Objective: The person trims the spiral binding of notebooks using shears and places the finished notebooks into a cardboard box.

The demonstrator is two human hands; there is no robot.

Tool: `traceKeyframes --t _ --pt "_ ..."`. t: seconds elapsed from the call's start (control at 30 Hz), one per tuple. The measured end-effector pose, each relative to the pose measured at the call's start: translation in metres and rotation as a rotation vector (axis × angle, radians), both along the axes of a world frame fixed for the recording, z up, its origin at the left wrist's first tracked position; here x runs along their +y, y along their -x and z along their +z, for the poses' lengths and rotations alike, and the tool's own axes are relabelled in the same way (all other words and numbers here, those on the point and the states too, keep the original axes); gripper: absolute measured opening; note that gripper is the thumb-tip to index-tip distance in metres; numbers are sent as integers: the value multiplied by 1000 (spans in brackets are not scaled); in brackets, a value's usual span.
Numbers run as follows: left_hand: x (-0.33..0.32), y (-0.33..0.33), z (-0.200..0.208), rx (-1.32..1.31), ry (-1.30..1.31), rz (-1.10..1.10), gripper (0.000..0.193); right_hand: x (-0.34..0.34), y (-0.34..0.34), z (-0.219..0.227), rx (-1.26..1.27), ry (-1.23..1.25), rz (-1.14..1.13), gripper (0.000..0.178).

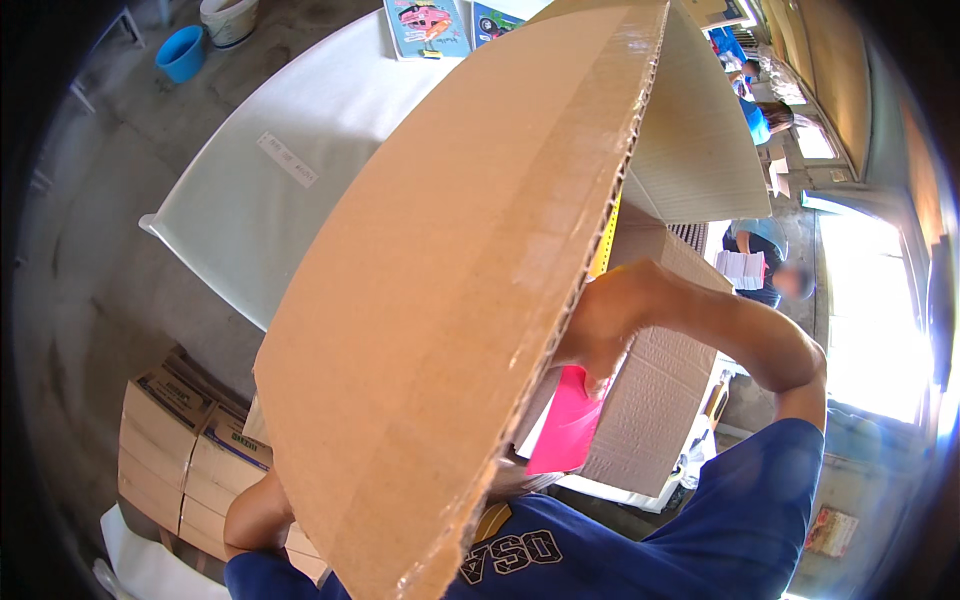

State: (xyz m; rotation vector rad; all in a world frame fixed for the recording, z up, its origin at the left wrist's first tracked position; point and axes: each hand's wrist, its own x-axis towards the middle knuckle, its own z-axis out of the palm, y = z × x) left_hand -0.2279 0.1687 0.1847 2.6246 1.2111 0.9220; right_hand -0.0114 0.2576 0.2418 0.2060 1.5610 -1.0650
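A big brown cardboard box [450,270] stands in front of me, its raised flap filling the middle of the view. My right hand [605,315] reaches over the box opening, with its thumb pointing down against a flat bright pink item [565,425], perhaps a cover. The flap's edge hides most of the fingers, so their grip does not show. Past that hand a yellow strip [606,235] shows inside the box. Only my left elbow [262,512] appears at the lower left; the left hand is hidden behind the flap.
A white-covered table [240,225] lies beyond the flap, with picture books [430,28] at its far end. Packed cartons [190,450] are stacked at the lower left. A blue bucket [181,54] stands on the floor. A co-worker [760,255] holds a stack of books at the right.
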Motion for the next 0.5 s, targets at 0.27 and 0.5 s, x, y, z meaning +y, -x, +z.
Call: traceKeyframes --t 0.27,0.5 --pt "6 2 -7 -148 38 -90 39 -10 -1 4 179 -168 2 78" --pt "10 10 -18 -35 -81 -226 49 -24 0 -46 258 -160 -295 34"
